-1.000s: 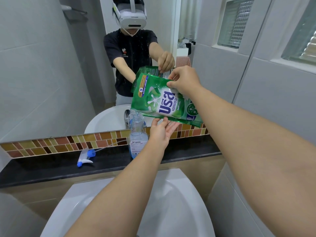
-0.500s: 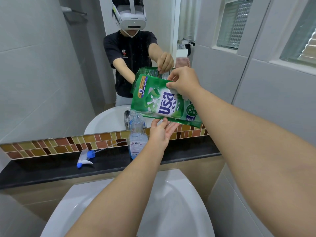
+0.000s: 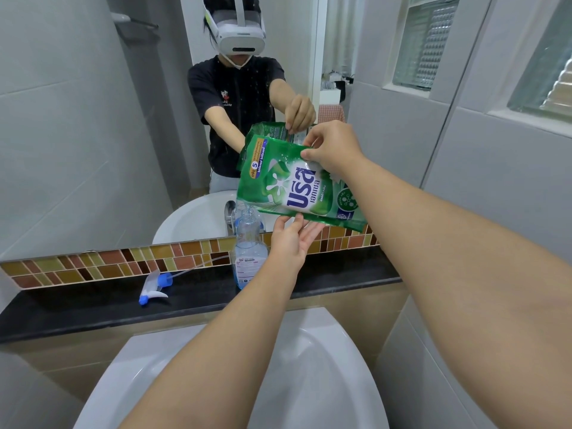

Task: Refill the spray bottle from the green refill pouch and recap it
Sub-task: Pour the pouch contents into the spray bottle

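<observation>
While the green refill pouch (image 3: pixel 297 184) hangs tipped over the spray bottle (image 3: pixel 249 252), the right hand (image 3: pixel 332 147) pinches its upper edge between thumb and fingers, and the left hand (image 3: pixel 292 239) lies half open beneath it, fingertips touching the lower edge. The pouch's lower left corner sits just above the bottle's open neck and hides part of it. The bottle stands upright on the dark bench (image 3: pixel 93 305), close against the strip of brown and amber mosaic tiles (image 3: pixel 93 264). Its blue and white trigger head (image 3: pixel 154 287) lies on its side on the bench well to the left, with its thin tube (image 3: pixel 201 267) trailing toward the bottle. A white basin (image 3: pixel 309 382) fills the foreground under both forearms. Above the tiles a mirror (image 3: pixel 77 134) repeats the scene, showing a chrome tap (image 3: pixel 229 216) behind the bottle and the person in a dark shirt with a white headset. A glass-block window (image 3: pixel 427 41) sits on the right wall.

Compared with a second ago, the pouch sits slightly higher at its held edge and a little more steeply tilted; the bottle and trigger head have not moved.

The bottle is clear, with pale liquid in its lower part. Whether liquid is running from the pouch, I cannot tell.
</observation>
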